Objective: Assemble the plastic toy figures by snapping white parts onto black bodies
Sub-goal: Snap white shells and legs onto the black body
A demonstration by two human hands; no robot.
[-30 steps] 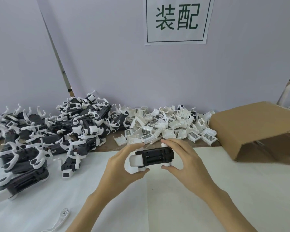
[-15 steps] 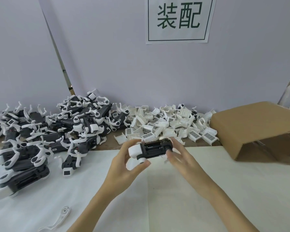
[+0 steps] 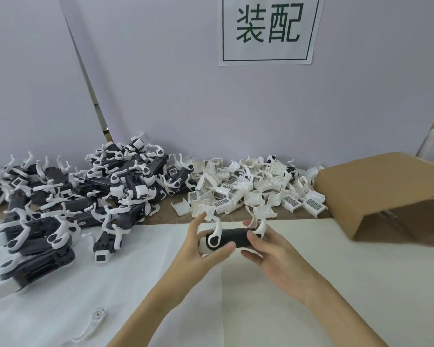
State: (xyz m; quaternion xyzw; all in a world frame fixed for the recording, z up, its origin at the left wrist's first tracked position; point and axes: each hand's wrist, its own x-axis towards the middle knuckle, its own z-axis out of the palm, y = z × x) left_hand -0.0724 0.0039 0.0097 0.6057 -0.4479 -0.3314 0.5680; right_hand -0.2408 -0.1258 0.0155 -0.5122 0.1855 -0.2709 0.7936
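We grip the black body with left hand and right hand above the desk, between figures and box.

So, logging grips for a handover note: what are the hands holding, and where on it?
Both hold one black toy body: the left hand pinches its white-capped left end, the right hand grips its right end.

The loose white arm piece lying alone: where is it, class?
In the head view, the white arm lies on the white sheet at lower left, near the left forearm.
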